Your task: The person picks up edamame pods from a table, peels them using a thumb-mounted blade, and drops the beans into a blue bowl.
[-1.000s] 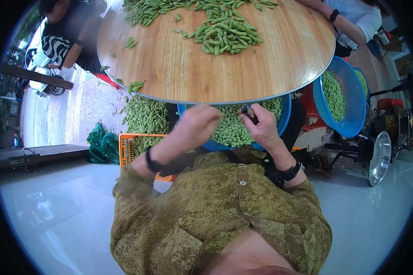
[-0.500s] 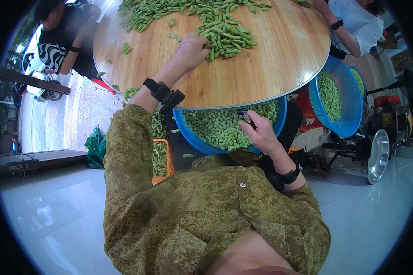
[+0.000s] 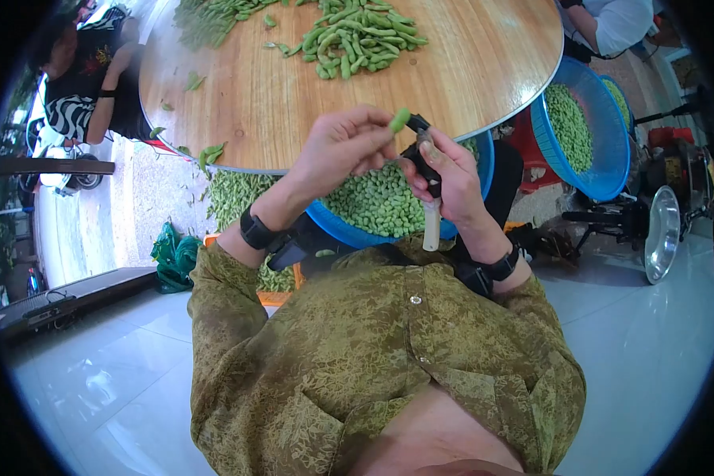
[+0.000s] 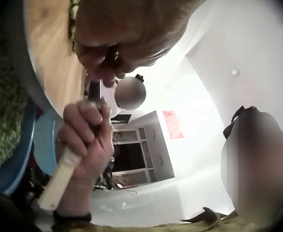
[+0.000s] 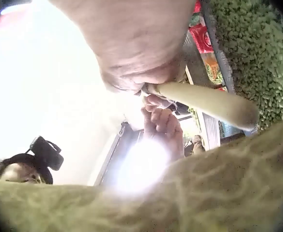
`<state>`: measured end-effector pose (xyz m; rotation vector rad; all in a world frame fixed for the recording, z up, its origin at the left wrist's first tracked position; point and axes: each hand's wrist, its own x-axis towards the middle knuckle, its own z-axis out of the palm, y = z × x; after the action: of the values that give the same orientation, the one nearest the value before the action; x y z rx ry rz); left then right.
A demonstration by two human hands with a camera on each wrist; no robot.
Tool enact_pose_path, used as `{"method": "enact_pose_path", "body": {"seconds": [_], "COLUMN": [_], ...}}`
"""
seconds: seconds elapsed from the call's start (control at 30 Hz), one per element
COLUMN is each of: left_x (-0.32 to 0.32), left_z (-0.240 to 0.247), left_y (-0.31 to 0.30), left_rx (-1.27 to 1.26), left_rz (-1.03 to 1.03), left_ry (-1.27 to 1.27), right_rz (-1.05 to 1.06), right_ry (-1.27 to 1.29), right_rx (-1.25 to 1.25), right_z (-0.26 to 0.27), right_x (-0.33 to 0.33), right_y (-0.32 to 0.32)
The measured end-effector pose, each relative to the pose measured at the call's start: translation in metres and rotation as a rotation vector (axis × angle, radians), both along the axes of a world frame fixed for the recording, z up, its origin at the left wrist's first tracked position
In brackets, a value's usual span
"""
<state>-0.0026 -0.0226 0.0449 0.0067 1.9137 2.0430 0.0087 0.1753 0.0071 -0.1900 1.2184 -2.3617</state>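
Note:
Between thumb and fingertips, my left hand point(image 3: 343, 151) pinches a green pod point(image 3: 400, 120) by one end. My right hand point(image 3: 457, 181) grips a tool with a black upper part and a pale handle point(image 3: 431, 226); its dark tip touches or nearly touches the pod. Both hands are over the table's near edge and a blue basin point(image 3: 337, 226) of shelled green beans point(image 3: 381, 202). The pale handle point(image 4: 60, 183) sticks out below my right hand point(image 4: 85, 140) in the left wrist view. In the right wrist view it point(image 5: 204, 101) points toward the beans point(image 5: 257, 53).
Pods point(image 3: 357, 40) lie heaped on the round wooden table point(image 3: 254, 111). Below left are more pods point(image 3: 238, 194), an orange crate point(image 3: 276, 298) and a green bag point(image 3: 174, 258). At the right are another blue basin point(image 3: 611, 170) and a metal bowl point(image 3: 661, 236). People sit on both sides.
My left hand went to the pod pile and came back toward my right hand with a pod. My right hand has risen, and the tool's pale handle now shows.

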Motion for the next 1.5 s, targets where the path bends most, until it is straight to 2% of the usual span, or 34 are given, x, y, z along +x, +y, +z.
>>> {"method": "enact_pose_path", "body": {"seconds": [0.07, 0.2, 0.53, 0.6, 0.7, 0.83, 0.9, 0.93, 1.0, 1.03, 1.1, 1.13, 1.17, 1.23, 1.3, 1.33, 1.4, 1.5], "left_x": [0.008, 0.013, 0.016, 0.020, 0.021, 0.021, 0.019, 0.016, 0.011, 0.012, 0.015, 0.015, 0.014, 0.016, 0.023, 0.022, 0.023, 0.023], "left_z": [-0.008, -0.015, -0.027, -0.033, -0.043, -0.049, -0.044, -0.042, -0.038, -0.037, -0.036, -0.036, -0.036, -0.038, -0.042, -0.042, -0.042, -0.044], "left_y": [0.004, 0.002, -0.002, 0.000, 0.001, 0.001, 0.002, 0.001, -0.005, -0.005, -0.002, -0.001, 0.001, 0.007, 0.017, 0.018, 0.019, 0.021], "left_rx": [0.117, 0.004, -0.039, -0.047, -0.111, -0.130, -0.022, -0.022, 0.332, 0.333, 0.645, 0.645, 0.586, 0.527, -0.262, -0.263, -0.629, -0.641], "left_rz": [-0.098, -0.110, -0.134, -0.079, -0.057, -0.070, -0.065, -0.062, -0.168, -0.166, -0.259, -0.260, -0.226, -0.192, 0.046, 0.045, 0.106, 0.099], "left_ry": [0.012, 0.016, -0.034, 0.137, 0.265, 0.311, 0.100, 0.101, -0.198, -0.197, -0.324, -0.324, -0.313, -0.304, 0.317, 0.317, 1.028, 0.978], "right_rz": [0.092, 0.191, 0.203, 0.184, 0.162, 0.090, 0.062, 0.064, 0.170, 0.173, 0.236, 0.299, 0.298, 0.162, 0.162, 0.166, 0.183, 0.176], "right_ry": [-0.032, -0.038, -0.111, -0.109, -0.123, -0.046, -0.131, -0.131, -0.241, -0.240, -0.243, -0.245, -0.243, -0.361, -0.396, -0.431, -0.449, -0.444], "right_rx": [-0.042, -0.035, -0.183, -0.160, -0.126, -0.009, -0.033, -0.033, -0.222, -0.204, -0.249, -0.296, -0.295, -0.243, -0.273, -0.302, -0.331, -0.328], "right_z": [-0.002, -0.011, -0.008, -0.007, -0.012, -0.008, -0.006, -0.007, -0.010, -0.010, -0.013, -0.014, -0.013, -0.012, -0.013, -0.014, -0.015, -0.018], "right_x": [0.002, 0.004, 0.009, 0.009, 0.010, 0.013, 0.013, 0.012, 0.009, 0.008, 0.008, 0.008, 0.007, 0.005, 0.008, 0.008, 0.009, 0.010], "right_y": [-0.001, 0.004, -0.001, -0.002, -0.002, -0.006, -0.007, -0.006, 0.000, 0.003, 0.009, 0.011, 0.010, 0.007, 0.006, 0.005, 0.003, 0.003]}}
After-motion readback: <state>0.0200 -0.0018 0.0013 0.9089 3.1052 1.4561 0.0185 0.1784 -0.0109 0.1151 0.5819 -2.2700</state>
